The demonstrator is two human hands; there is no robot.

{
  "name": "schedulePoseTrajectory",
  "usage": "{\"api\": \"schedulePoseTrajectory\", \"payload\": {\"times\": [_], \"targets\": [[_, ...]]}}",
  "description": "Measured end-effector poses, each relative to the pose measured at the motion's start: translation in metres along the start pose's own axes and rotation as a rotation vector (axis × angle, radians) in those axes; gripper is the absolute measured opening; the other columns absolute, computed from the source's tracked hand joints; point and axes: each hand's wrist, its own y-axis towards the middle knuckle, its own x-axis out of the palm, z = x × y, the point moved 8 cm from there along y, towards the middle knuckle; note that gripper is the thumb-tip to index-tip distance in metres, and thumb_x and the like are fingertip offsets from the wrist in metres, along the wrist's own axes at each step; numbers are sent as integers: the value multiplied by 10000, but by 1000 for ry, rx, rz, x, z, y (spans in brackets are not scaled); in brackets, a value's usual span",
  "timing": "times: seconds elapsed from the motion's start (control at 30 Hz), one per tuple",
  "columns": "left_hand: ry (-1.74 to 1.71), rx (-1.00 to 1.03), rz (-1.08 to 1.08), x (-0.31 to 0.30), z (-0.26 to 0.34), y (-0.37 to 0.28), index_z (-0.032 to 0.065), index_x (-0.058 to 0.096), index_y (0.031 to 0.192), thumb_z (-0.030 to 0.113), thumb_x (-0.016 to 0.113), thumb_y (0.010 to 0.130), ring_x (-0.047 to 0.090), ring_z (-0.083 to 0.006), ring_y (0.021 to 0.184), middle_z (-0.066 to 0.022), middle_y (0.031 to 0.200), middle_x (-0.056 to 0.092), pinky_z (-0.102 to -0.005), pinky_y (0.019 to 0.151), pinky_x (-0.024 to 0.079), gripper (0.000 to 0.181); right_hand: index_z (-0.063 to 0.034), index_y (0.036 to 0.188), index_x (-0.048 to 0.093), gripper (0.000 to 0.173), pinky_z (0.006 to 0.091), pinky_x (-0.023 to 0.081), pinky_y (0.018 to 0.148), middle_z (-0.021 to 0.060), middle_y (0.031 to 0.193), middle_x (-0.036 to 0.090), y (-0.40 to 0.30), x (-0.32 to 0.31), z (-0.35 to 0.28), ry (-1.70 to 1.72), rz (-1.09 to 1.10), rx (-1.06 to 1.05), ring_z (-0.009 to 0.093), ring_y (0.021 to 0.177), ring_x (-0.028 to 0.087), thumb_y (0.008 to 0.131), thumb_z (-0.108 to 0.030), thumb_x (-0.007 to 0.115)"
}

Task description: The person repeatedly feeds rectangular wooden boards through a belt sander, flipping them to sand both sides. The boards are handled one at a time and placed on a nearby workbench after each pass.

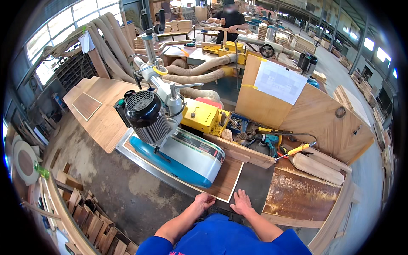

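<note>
A dark wood-veneer panel [225, 177] with a pale edge strip lies on the dark metal machine table [253, 181], mostly under a blue and grey power feeder [197, 157]. My left hand [204, 201] is at the panel's near long edge, its fingers curled; whether they pinch the edge cannot be made out. Just past the panel's near right corner, my right hand [243, 202] rests on the table with its fingers apart, holding nothing. The feeder's black motor [146, 111] stands above the panel. Behind it is a yellow machine fence housing [202, 114].
A large board [105, 108] carrying a small panel [86, 106] extends left. Right of the table lie a cordless drill [269, 142], a yellow-handled screwdriver [298, 149] and a worn board [301, 194]. Wood offcuts [95, 226] fill the lower left. A person [229, 22] works beyond the hoses [197, 71].
</note>
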Motion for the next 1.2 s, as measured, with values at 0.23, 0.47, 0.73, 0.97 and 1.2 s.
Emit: {"api": "schedulePoseTrajectory", "payload": {"times": [0.23, 0.47, 0.73, 0.97, 1.2], "targets": [[-7, -4, -73, -21, 22, 20, 44, 581, 1064, 70, 452, 946, 639, -297, 882, -134, 951, 632, -465, 844, 519, 176, -39, 1453, 324, 774, 549, 244, 1134, 219, 1560, 165, -34, 19, 29, -34, 2, 93, 394, 1450, 148, 848, -404, 640], [-43, 21, -20, -38, 52, 9, 63, 617, 994, 122, 508, 939, 637, -273, 877, -104, 881, 647, -441, 828, 518, 136, -53, 1445, 336, 765, 559, 257, 1128, 201, 1563, 172, -32, 19, 26, -45, -12, 122, 384, 1450, 152, 843, -408, 647], [-40, 19, -30, -58, 83, 4, 69, 626, 957, 188, 563, 931, 629, -262, 868, -94, 875, 652, -418, 834, 509, 137, -53, 1446, 334, 763, 555, 260, 1129, 191, 1566, 175, -32, 19, 26, -43, -15, 137, 374, 1453, 151, 846, -408, 645], [-111, 24, -17, -82, 107, 12, 61, 624, 985, 194, 542, 939, 617, -259, 874, -107, 854, 665, -416, 821, 486, 163, -52, 1442, 335, 756, 547, 272, 1127, 187, 1569, 166, -29, 18, 24, -63, -50, 163, 367, 1457, 140, 847, -393, 654], [-132, 31, 9, -105, 131, 17, 46, 625, 958, 230, 528, 940, 616, -258, 854, -113, 832, 666, -414, 814, 479, 209, -17, 1404, 358, 760, 556, 328, 1088, 233, 1539, 186, -29, 14, 21, -60, -26, 147, 409, 1435, 174, 822, -383, 681]]}}
